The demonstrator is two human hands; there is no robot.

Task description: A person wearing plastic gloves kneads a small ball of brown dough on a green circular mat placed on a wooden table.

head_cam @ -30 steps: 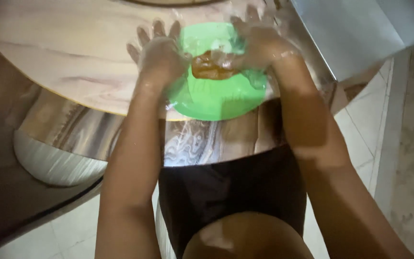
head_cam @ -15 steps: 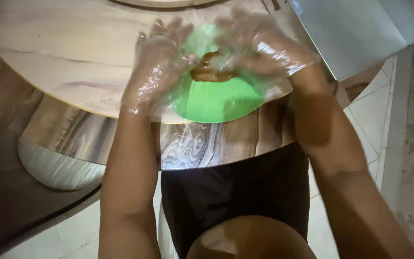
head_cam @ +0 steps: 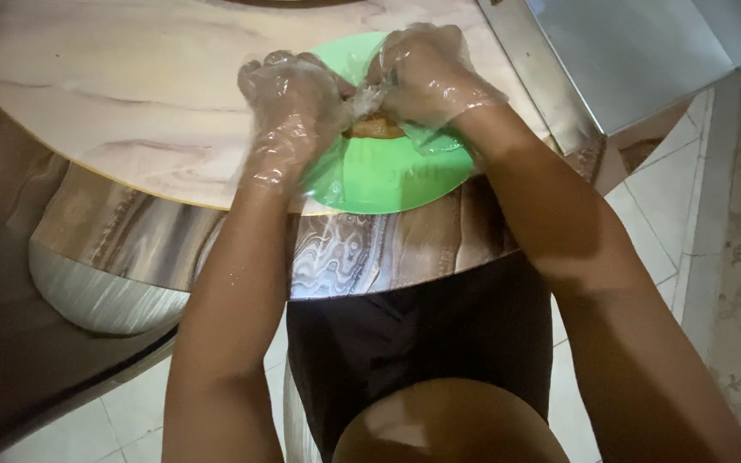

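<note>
The left hand (head_cam: pixel 295 107), in a clear plastic glove, is curled with its fingers pinching the left end of a brownish piece of food (head_cam: pixel 376 129). That food lies between both hands over the far half of a green plate (head_cam: pixel 388 180) on the table (head_cam: pixel 113 111). The right hand (head_cam: pixel 426 73), gloved alike, is closed on the other end from above.

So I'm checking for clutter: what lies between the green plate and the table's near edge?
Nothing: in the head view the green plate reaches the near edge of the marble-patterned table, with no object lying between them.
</note>
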